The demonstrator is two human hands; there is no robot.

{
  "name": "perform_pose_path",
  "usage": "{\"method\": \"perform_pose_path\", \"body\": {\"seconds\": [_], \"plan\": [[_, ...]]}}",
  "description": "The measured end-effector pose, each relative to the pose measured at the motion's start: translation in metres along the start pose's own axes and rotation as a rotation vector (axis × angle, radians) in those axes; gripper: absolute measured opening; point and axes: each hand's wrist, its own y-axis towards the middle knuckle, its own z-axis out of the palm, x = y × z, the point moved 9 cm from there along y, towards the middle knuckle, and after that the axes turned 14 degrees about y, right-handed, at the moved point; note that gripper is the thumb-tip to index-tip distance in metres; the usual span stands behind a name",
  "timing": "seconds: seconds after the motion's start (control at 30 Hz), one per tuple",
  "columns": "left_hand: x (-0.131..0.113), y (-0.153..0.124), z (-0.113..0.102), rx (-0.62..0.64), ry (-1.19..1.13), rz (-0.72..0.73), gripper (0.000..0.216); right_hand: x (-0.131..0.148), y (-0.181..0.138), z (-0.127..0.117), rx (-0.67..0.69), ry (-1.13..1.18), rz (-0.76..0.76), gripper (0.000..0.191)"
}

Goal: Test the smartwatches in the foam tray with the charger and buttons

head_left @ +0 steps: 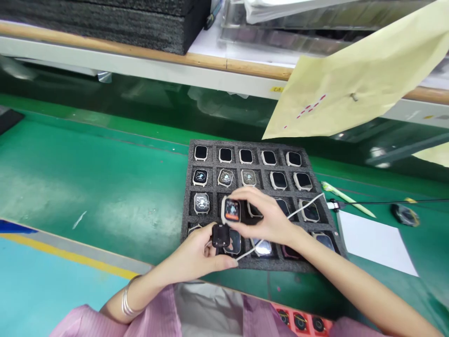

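Note:
My right hand point(264, 213) pinches a smartwatch without a strap point(232, 210) between thumb and fingers; its screen is lit, with an orange patch at the bottom. Just below it, my left hand point(203, 250) grips a small black square block point(220, 235), which looks like a charging dock. A white cable point(250, 251) runs from by my left thumb up to the right, passing my right wrist. Both hands are over a dark grey foam tray point(213, 186) whose compartments hold several watches. A few of these, such as the watch at left point(201, 203), have lit faces; many others are dark.
Right of the tray lie a white sheet point(375, 241), a green pen point(347, 199), a black cable with a connector point(336, 204) and a small dark object point(405, 214). A yellow paper point(336, 89) hangs from the shelf edge. An orange tray point(303, 320) sits near my lap.

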Motion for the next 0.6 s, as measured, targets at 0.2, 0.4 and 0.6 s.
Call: {"method": "perform_pose_path", "body": {"seconds": [0.2,0.4,0.6], "plan": [[0.001,-0.001,0.001,-0.011,-0.011,-0.068,0.026,-0.014,0.0,0.004,0.287,-0.364,0.108,0.036],[-0.012,-0.004,0.01,0.075,-0.103,-0.08,0.019,-0.019,-0.017,-0.034,0.387,-0.574,0.22,0.023],[-0.015,0.019,0.033,0.103,-0.227,-0.055,0.028,-0.028,-0.025,-0.03,0.432,-0.68,0.259,0.028]]}}
